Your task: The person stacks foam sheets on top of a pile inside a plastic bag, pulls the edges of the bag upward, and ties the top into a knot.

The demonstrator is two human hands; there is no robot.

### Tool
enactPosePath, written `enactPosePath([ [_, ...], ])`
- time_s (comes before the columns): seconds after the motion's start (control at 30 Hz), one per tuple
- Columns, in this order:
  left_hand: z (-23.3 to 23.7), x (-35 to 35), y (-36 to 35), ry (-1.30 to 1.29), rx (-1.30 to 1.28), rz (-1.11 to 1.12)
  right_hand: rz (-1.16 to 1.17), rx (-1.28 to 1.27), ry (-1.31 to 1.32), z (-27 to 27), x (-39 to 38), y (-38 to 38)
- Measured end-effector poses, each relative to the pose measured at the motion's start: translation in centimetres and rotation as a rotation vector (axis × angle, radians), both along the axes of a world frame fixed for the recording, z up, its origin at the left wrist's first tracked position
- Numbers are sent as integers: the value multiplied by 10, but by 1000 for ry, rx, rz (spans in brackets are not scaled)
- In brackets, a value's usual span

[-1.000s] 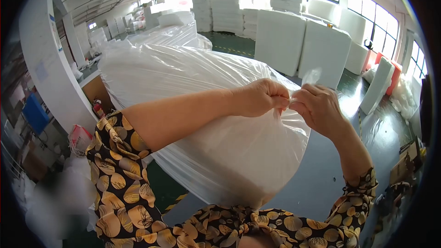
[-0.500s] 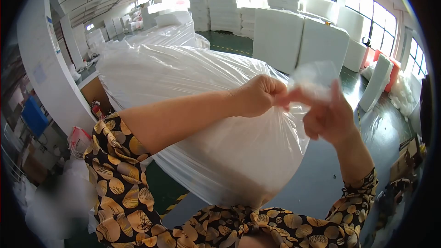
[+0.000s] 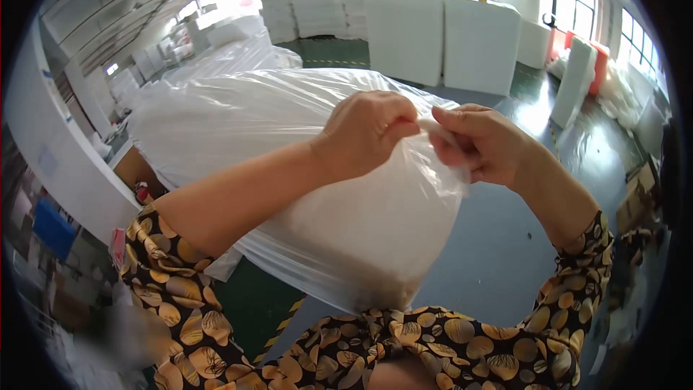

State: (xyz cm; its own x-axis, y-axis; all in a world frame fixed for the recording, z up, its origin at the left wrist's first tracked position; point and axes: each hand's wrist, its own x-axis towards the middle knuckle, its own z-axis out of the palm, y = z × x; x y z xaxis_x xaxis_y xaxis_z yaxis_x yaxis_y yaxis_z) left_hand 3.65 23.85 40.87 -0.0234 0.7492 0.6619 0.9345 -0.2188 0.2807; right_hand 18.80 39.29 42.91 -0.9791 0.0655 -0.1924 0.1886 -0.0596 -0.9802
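Note:
A large clear plastic bag point(image 3: 361, 224), stuffed with something white and bulky, fills the middle of the view. Its gathered neck comes up between my two hands. My left hand point(image 3: 372, 130) is closed in a fist around the twisted plastic. Close beside it, my right hand point(image 3: 480, 141) pinches the bag's loose end between thumb and curled fingers. Just what the right fingertips hold is partly hidden and a little blurred. Both forearms reach over the bag.
Tall white foam-like blocks point(image 3: 404, 36) stand behind the bag, with stacked white sheets point(image 3: 314, 7) further back. At left is a white pillar point(image 3: 68, 137), and a blue object point(image 3: 54, 227) lies beyond it. Cardboard point(image 3: 635, 198) sits at the right. Yellow-black tape point(image 3: 281, 328) marks the floor.
My right hand has turned over and come down, its raised finger now curled in. The loose plastic end that stood up has been brought down. The view has shifted slightly.

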Motion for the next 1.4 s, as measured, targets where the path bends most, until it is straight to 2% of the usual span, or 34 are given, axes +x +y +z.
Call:
enactPosePath([
  [0.03, 6, 6, -2, -136, -192, 91, -13, -7, -7, 0, 1, 5],
  [0.07, 5, 5, 1, -140, -195, 85, 140, -194, 51, -1, -2, 10],
  [0.1, 5, 7, 3, -272, -191, -15, 297, -381, 110, 0, -1, 11],
  [0.13, 7, 9, 5, -400, -186, -115, 297, -384, 112, 3, -2, 9],
  [0.2, 10, 8, 4, -429, -218, -145, 193, 62, 601, 10, -2, 3],
  [0.23, 10, 1, 4, -511, -308, -167, 260, 499, 720, 6, -10, 17],
  [0.27, 8, -7, 4, -593, -396, -188, 252, 502, 726, -3, -15, 23],
  [0.33, 6, -7, 3, -638, -406, -238, -119, 1565, 997, -10, -22, 25],
  [0.37, 5, -5, 3, -582, -375, -199, -61, 1518, 851, -10, -19, 29],
  [0.4, 6, -1, 3, -527, -343, -158, -60, 1517, 848, -9, -17, 26],
  [0.43, 8, 3, 3, -528, -341, -157, -69, 1284, 553, -4, -15, 21],
  [0.47, 9, 6, 3, -335, -251, -69, -75, 1040, 265, -1, -14, 16],
  [0.5, 7, 8, 3, -144, -163, 18, -72, 1039, 260, 2, -13, 14],
  [0.53, 5, 6, 2, -146, -166, 17, -41, 762, 161, 5, -13, 12],
  [0.57, 4, 2, 2, -24, -84, -13, -13, 486, 68, 8, -11, 11],
  [0.6, 5, 0, 2, 100, -3, -43, -15, 485, 72, 9, -8, 10],
  [0.63, 3, 1, 2, 103, -3, -44, 73, 261, 72, 9, -2, 7],
  [0.67, 1, 3, 2, -98, -28, -49, 161, 41, 71, 10, 3, 5],
  [0.7, 2, 4, 3, -300, -50, -54, 299, 55, 157, 12, 7, 6],
  [0.73, 3, 4, 3, -302, -45, -50, 303, 59, 154, 10, 7, 11],
  [0.8, 6, 1, 3, -570, -220, -166, 354, 62, 561, 1, 1, 17],
  [0.83, 5, 0, 3, -569, -221, -163, 333, 398, 711, 7, -1, 20],
  [0.87, 5, -3, 2, -653, -253, -210, 331, 396, 714, 6, -6, 17],
  [0.93, 5, -4, 2, -733, -285, -261, -10, 1313, 1012, -1, -18, 14],
  [0.97, 4, -4, 1, -675, -304, -242, -92, 1504, 1045, -3, -21, 17],
  [1.0, 2, -4, 0, -616, -320, -221, -91, 1504, 1046, 1, -21, 21],
  [1.07, 4, -4, 1, -585, -321, -223, 84, 1437, 808, 13, -19, 26],
  [1.13, 10, 1, -2, -549, -326, -226, 66, 1433, 789, 17, -23, 25],
  [1.2, 21, 9, -10, -204, -285, -1, 96, 1368, 690, 20, -26, 23],
  [1.23, 28, 13, -16, -198, -284, -6, 88, 1371, 691, 20, -27, 22],
  [1.3, 37, 18, -26, 641, 99, 243, 112, 1219, 698, 19, -30, 21],
  [1.33, 39, 18, -26, 643, 97, 241, 109, 1217, 698, 22, -34, 20],
  [1.4, 41, 19, -25, 1159, 175, 121, 178, 1158, 520, 27, -40, 19],
])
